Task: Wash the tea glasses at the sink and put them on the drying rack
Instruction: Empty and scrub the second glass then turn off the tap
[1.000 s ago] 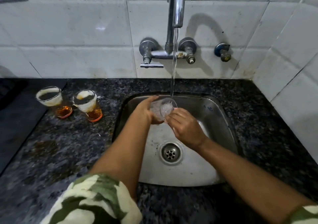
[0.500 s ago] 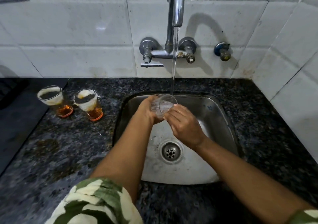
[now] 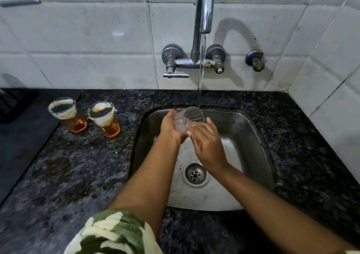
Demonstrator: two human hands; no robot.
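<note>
The left hand holds a clear tea glass over the sink. Its fingers curl round the far side of the glass, and the glass lies tipped on its side with the open mouth facing right and a bit up. The right hand is just beside it, with the fingers close together and bent against the bottom end of the glass. I cannot tell if those fingers grip it or only rub it.

A thin stream of water falls from the tall silver tap and lands at the top edge of the glass. The tap has two knobs and a flat lever low on the left. A small blue valve sticks out of the wall to the right.

Down in the sink, the round drain shows between the two arms. The arms cover part of the sink floor.

Two more tea glasses stand on the counter to the left, close together. The far left glass and the one nearer the sink both have orange-brown tea at the bottom and white foam round the top. A brown wet stain sits on the counter in front of them.

The counter is dark speckled stone. A black mat lies at its left end. The wall is white tile, a bit dirty, and it turns a corner on the right. A green and white sleeve shows at the bottom.
</note>
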